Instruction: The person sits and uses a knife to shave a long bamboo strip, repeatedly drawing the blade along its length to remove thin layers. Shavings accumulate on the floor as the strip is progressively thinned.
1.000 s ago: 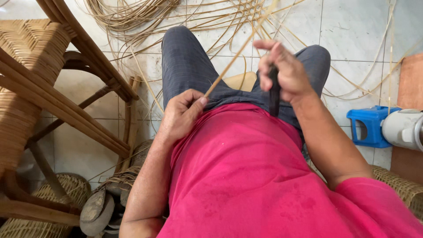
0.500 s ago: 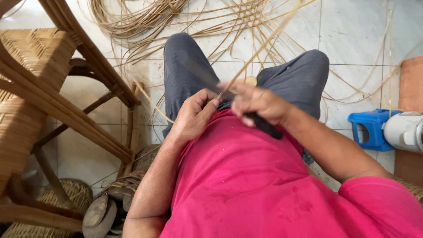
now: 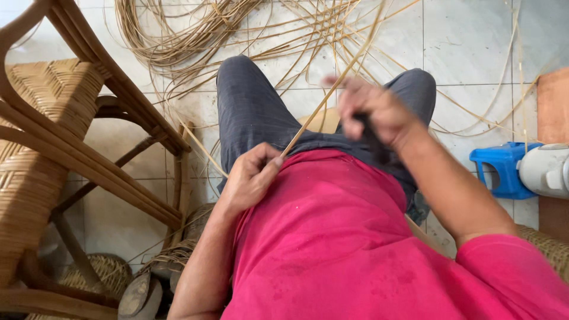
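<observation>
My left hand pinches the near end of a rattan strip. Further up the strip, my blurred right hand is closed on a dark-handled tool.

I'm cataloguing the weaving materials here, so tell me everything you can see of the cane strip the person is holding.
The cane strip is a long, thin, flat, pale tan strand, seemingly rattan. It runs straight and taut on a diagonal, from the left hand at the waist, whose fingers pinch its lower end, up past the blurred right hand, which holds a dark tool, toward the loose strands on the tiled floor. Its far end is lost among them.
</observation>
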